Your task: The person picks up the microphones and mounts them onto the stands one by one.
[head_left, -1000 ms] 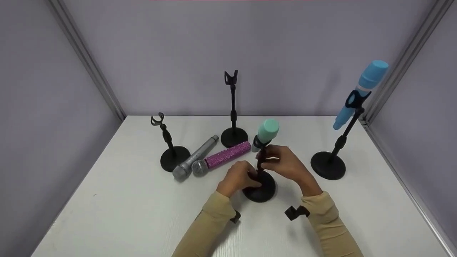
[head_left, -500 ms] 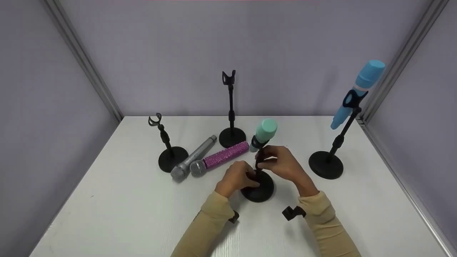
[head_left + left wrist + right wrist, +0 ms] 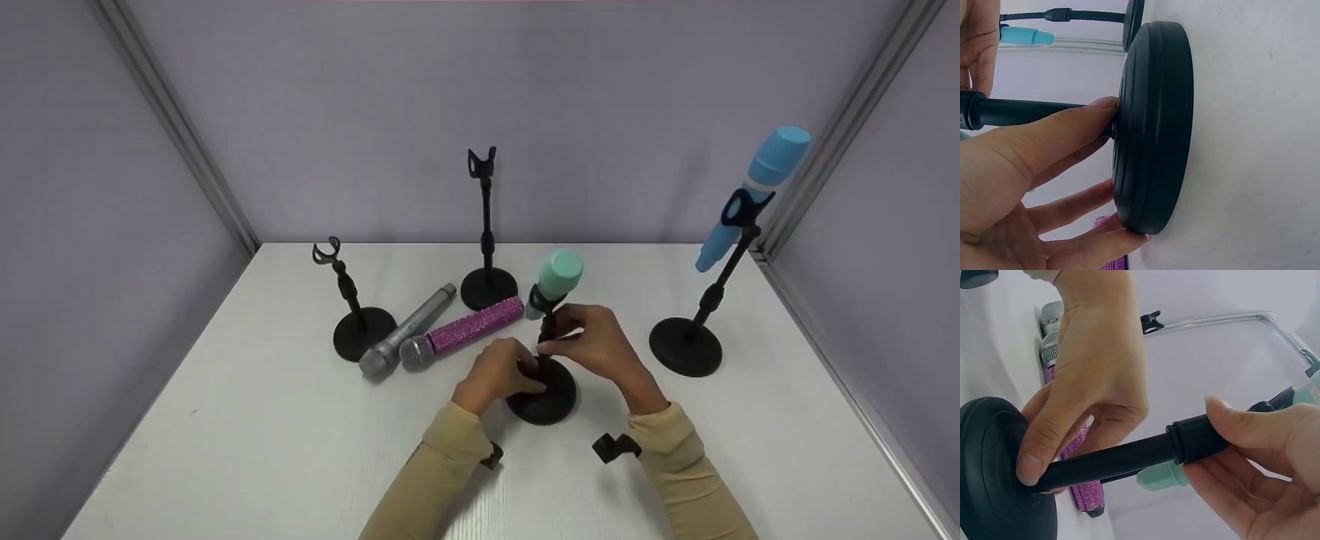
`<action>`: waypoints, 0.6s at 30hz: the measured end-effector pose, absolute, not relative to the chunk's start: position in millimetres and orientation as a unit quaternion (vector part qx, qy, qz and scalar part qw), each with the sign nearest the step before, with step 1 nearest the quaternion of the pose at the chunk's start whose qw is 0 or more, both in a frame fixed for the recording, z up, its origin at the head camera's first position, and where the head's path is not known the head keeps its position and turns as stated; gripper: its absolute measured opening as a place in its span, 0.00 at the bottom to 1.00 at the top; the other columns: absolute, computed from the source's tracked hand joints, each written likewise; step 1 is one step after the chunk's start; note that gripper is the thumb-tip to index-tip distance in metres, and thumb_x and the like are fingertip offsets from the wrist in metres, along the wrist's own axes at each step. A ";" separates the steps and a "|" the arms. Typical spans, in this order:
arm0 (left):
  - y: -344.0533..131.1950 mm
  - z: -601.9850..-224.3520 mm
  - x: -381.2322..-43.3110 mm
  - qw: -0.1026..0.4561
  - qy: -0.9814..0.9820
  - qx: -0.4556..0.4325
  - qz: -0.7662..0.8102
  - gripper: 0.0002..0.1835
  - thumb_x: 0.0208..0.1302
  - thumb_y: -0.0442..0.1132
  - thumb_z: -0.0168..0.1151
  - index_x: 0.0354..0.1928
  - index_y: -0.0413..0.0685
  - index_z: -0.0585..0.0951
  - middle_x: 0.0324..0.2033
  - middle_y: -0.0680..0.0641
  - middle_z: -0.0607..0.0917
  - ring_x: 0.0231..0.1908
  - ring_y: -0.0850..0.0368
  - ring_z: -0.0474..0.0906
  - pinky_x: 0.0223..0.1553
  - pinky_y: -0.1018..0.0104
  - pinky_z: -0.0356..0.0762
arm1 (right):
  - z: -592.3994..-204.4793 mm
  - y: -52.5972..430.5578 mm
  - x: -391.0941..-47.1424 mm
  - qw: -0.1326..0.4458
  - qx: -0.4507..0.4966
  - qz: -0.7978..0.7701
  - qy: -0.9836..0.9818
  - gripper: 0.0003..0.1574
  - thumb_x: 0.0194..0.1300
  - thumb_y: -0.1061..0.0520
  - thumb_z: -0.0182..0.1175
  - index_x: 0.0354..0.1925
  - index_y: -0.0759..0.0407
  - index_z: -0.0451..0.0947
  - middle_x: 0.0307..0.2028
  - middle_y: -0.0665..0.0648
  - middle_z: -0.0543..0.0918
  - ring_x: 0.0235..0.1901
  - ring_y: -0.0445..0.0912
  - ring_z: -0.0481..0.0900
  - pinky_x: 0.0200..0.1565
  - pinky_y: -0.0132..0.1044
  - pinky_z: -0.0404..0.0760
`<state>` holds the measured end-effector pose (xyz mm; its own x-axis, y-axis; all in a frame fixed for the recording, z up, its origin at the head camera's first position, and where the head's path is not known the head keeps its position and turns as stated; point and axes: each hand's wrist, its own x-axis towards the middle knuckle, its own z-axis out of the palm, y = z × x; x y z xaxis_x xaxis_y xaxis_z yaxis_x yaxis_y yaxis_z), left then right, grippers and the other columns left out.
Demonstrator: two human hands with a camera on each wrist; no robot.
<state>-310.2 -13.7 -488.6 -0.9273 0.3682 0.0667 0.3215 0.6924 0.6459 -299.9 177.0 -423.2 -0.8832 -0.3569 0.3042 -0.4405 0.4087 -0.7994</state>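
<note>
A short black microphone stand (image 3: 551, 405) stands upright at the middle of the table, with a mint-green microphone (image 3: 561, 274) tilted in its clip. My left hand (image 3: 495, 377) holds it low down. In the left wrist view the thumb presses where the pole meets the round base (image 3: 1157, 124), and other fingers touch the base's rim. Higher up, my right hand (image 3: 596, 341) pinches the pole's thick collar (image 3: 1199, 439) between thumb and fingers, as the right wrist view shows. The mint microphone's lower end is partly hidden behind the stand in that view.
Left of the hands lie a glittery pink microphone (image 3: 476, 326) and a grey microphone (image 3: 412, 330). Two stands with bare clips, a left stand (image 3: 364, 334) and a back stand (image 3: 489, 289), rise behind them. At right, another stand (image 3: 686, 347) bears a blue microphone (image 3: 780, 157).
My right thumb has shifted slightly leftward across the pole's collar. The left hand keeps its hold on the base, and the stands and microphones stay in place.
</note>
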 end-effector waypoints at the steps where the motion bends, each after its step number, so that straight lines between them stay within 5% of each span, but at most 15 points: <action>1: -13.7 -488.6 -310.2 0.034 0.919 0.188 0.344 0.14 0.48 0.42 0.84 0.35 0.44 0.92 0.31 0.50 0.92 0.33 0.63 0.81 0.39 0.65 0.83 | -423.2 177.6 -300.2 0.035 0.240 0.489 -0.838 0.16 0.56 0.59 0.78 0.41 0.64 0.86 0.38 0.63 0.90 0.42 0.53 0.89 0.45 0.41 0.89; 10: -13.1 -488.7 -308.7 0.032 0.918 0.184 0.349 0.15 0.48 0.42 0.84 0.36 0.43 0.92 0.33 0.49 0.92 0.35 0.60 0.83 0.41 0.65 0.83 | -422.8 182.6 -301.8 -0.035 0.281 0.494 -0.822 0.13 0.67 0.67 0.66 0.50 0.66 0.85 0.47 0.66 0.89 0.50 0.59 0.88 0.52 0.41 0.88; 18: -12.3 -488.8 -308.7 0.044 0.921 0.167 0.348 0.17 0.49 0.42 0.84 0.40 0.44 0.92 0.38 0.48 0.92 0.41 0.56 0.85 0.46 0.62 0.84 | -422.5 180.8 -298.2 0.016 0.270 0.486 -0.831 0.10 0.62 0.64 0.72 0.43 0.65 0.87 0.40 0.65 0.90 0.42 0.55 0.90 0.45 0.35 0.88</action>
